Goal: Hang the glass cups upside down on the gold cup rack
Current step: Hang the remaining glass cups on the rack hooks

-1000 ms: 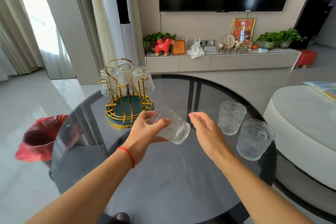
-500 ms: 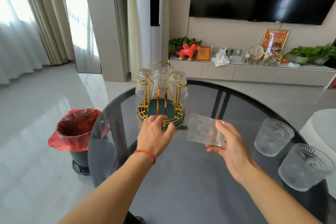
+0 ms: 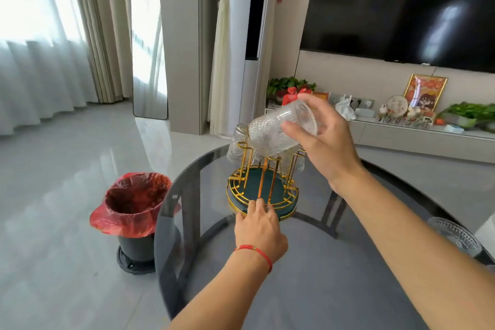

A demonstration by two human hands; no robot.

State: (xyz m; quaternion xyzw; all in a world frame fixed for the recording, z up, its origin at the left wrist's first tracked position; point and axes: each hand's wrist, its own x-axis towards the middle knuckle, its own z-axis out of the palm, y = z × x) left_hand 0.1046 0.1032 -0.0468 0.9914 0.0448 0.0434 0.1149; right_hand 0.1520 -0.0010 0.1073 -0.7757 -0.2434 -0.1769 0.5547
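Note:
The gold cup rack (image 3: 261, 197) with a teal base stands on the round dark glass table (image 3: 308, 276). Several glass cups hang upside down on its far prongs, one at the left (image 3: 237, 140). My right hand (image 3: 325, 143) grips a ribbed glass cup (image 3: 278, 130), tilted with its mouth down-left, just above the rack's near prongs. My left hand (image 3: 258, 225) rests with its fingers on the rack's front rim. Another glass cup (image 3: 455, 234) stands upright at the table's right edge.
A black bin with a red bag (image 3: 134, 211) stands on the floor left of the table. Behind the table are a TV cabinet (image 3: 401, 136) with plants and ornaments, a wall TV and curtains.
My right hand has lifted the glass cup from table height up over the rack and tipped it. My left hand stays at the rack's front rim. The view has turned left.

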